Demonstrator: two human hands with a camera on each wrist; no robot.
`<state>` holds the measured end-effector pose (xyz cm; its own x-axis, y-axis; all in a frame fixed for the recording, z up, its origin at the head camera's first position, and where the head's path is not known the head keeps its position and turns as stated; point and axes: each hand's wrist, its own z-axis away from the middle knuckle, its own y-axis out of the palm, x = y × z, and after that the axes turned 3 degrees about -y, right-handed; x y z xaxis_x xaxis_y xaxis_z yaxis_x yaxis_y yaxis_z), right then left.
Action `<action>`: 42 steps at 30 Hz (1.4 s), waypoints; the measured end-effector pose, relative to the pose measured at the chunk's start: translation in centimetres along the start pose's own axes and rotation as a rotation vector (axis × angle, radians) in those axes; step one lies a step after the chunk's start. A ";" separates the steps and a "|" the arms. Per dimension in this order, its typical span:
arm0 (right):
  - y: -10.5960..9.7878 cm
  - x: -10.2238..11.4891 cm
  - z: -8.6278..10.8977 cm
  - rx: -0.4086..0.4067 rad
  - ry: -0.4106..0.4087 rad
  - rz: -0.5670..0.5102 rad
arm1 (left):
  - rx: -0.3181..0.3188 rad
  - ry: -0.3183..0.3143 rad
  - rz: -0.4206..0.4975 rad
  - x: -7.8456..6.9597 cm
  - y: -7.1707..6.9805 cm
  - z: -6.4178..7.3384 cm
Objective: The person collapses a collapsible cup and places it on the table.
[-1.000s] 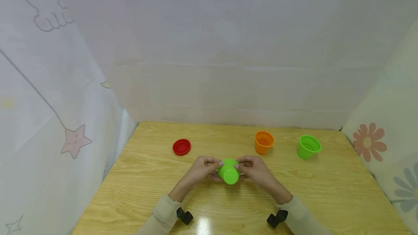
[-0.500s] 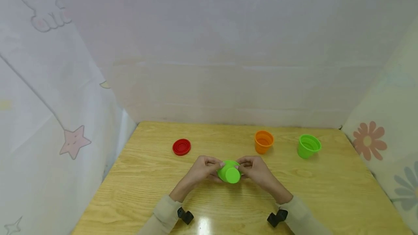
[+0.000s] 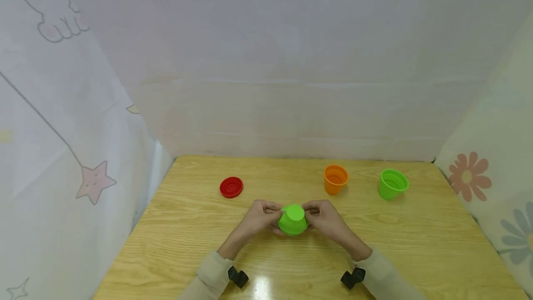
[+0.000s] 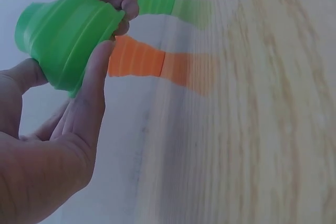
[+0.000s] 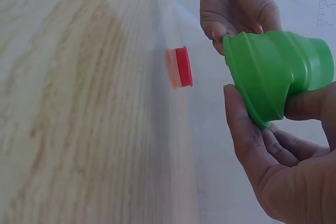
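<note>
Between both hands is a green collapsible cup [image 3: 293,222], base up and rim down, above the table. My left hand [image 3: 263,216] pinches its left side, thumb on the wall and fingers at the rim. On the opposite side my right hand [image 3: 323,216] grips it the same way. In the right wrist view the wall of the green cup [image 5: 268,72] is dented in under the thumb. The left wrist view shows the ringed wall of the green cup [image 4: 68,40], with the left index finger along the rim.
A red collapsed cup [image 3: 231,187] lies flat at the back left of the wooden table [image 3: 179,226]. An orange cup [image 3: 335,184] and a second green cup [image 3: 391,189] stand upright at the back right. White printed cloth [image 3: 266,68] hangs behind and at the sides.
The held green cup has tilted, its base swinging from facing the person to pointing up and away. Both hands keep their hold in nearly the same place.
</note>
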<state>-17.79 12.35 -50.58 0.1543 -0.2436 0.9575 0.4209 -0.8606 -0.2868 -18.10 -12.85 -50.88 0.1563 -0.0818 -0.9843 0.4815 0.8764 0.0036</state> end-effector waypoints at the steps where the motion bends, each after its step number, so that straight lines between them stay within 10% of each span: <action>1: 0.0 0.0 0.0 -0.002 0.001 0.003 | -0.004 -0.002 -0.001 0.0 0.1 0.0; 33: -1.2 -0.4 0.4 0.194 0.000 -0.227 | -0.092 0.011 -0.143 -0.3 0.2 0.2; 42: -1.2 0.2 0.8 0.127 0.021 -0.201 | -0.133 0.046 -0.221 -0.4 0.8 0.1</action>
<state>-17.60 13.69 -50.02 0.0386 -0.0835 0.9958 0.5502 -0.8301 -0.0909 -17.71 -12.13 -50.43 0.0191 -0.2594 -0.9656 0.3818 0.8944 -0.2327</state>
